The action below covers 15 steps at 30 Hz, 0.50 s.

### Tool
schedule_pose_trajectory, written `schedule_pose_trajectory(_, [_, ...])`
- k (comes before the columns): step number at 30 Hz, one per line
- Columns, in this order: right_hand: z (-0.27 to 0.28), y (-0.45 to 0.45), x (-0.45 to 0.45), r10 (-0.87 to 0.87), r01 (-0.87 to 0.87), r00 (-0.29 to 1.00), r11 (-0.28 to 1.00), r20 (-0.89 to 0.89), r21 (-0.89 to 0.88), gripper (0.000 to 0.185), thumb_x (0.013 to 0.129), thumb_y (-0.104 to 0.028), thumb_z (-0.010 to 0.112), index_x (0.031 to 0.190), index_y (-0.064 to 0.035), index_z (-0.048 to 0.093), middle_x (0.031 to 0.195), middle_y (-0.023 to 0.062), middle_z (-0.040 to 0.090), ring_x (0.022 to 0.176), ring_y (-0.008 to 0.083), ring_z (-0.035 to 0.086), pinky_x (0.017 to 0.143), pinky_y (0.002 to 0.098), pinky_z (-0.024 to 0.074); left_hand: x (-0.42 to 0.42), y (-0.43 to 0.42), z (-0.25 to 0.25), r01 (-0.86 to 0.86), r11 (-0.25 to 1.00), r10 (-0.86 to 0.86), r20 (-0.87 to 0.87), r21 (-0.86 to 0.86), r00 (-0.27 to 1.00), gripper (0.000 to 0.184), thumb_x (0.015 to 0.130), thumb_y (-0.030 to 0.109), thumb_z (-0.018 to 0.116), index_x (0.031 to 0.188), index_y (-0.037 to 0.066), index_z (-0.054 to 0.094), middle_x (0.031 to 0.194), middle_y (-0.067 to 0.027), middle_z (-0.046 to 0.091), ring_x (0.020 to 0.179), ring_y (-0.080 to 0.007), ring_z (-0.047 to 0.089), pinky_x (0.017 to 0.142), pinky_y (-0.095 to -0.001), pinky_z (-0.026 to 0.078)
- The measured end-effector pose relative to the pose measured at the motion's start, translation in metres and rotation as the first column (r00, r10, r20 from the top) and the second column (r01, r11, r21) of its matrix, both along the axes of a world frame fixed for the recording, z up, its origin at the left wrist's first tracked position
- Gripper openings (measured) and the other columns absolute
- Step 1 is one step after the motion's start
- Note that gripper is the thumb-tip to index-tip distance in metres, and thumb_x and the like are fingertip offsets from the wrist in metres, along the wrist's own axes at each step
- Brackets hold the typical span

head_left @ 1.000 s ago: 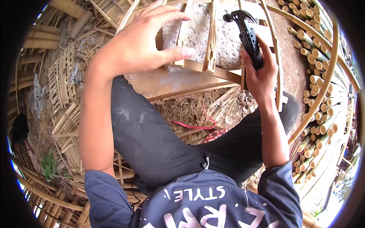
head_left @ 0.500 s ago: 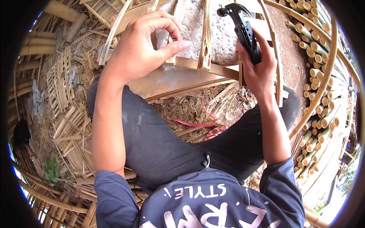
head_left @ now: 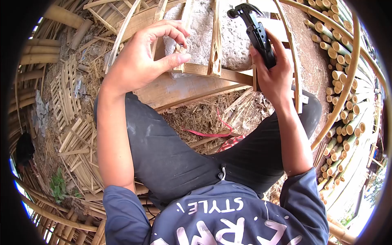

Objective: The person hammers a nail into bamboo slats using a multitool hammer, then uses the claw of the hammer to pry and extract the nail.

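Observation:
A black claw hammer with a multi-tool handle is gripped in my right hand, head pointing up and away. My left hand curves over the left part of a frame of wooden slats, its thumb and fingers apart. A small dark spot by its fingertips is too small to name. Between the hands, an upright slat meets the frame's crosspiece. Behind the slats lies a rough grey stone block. The hammer head is above the stone, apart from the slats.
A wide board lies in front of the stone. Cut bamboo poles are stacked at the right, behind a bent pole. Bamboo strips and shavings litter the ground at left. A pink ribbon lies between my legs.
Both hands have shifted slightly to the left, the hammer moving along with the right one. The slat frame has moved slightly left in view too. My left thumb is a little lower.

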State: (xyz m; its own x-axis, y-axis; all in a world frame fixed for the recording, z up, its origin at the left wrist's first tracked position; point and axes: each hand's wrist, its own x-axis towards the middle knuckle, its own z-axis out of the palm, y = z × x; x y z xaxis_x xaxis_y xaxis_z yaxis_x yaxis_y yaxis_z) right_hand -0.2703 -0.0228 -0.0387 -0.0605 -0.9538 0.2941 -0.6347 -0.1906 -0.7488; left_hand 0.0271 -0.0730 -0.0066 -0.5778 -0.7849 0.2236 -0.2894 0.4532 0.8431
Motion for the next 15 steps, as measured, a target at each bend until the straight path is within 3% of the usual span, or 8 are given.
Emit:
schedule_pose_trajectory(8, [-0.0020, -0.0010, -0.0007, 0.001, -0.001, 1.000, 1.000, -0.001, 0.003, 0.052, 0.097, -0.019, 0.073, 0.143, -0.0060, 0.054, 0.106, 0.0182, 0.075, 0.092, 0.0227, 0.073, 0.081, 0.0368, 0.0575, 0.0022, -0.0005, -0.0025, -0.032, 0.999, 0.032, 0.003, 0.026, 0.999, 0.026, 0.079, 0.012, 0.085, 0.099, 0.005, 0.070, 0.133, -0.0096, 0.066, 0.136, -0.0236, 0.053, 0.119, -0.0404, 0.033])
schedule_pose_trajectory(15, [-0.0034, -0.0018, -0.0005, 0.011, -0.011, 1.000, 0.999, -0.008, -0.032, 0.051, 0.097, -0.019, 0.073, 0.143, -0.0065, 0.054, 0.106, 0.0182, 0.075, 0.092, 0.0228, 0.073, 0.082, 0.0370, 0.0574, 0.0014, 0.0011, -0.0033, -0.049, 0.998, 0.048, 0.009, 0.044, 0.999, 0.026, 0.080, 0.014, 0.086, 0.095, 0.006, 0.067, 0.129, -0.0082, 0.066, 0.138, -0.0257, 0.051, 0.119, -0.0418, 0.032])
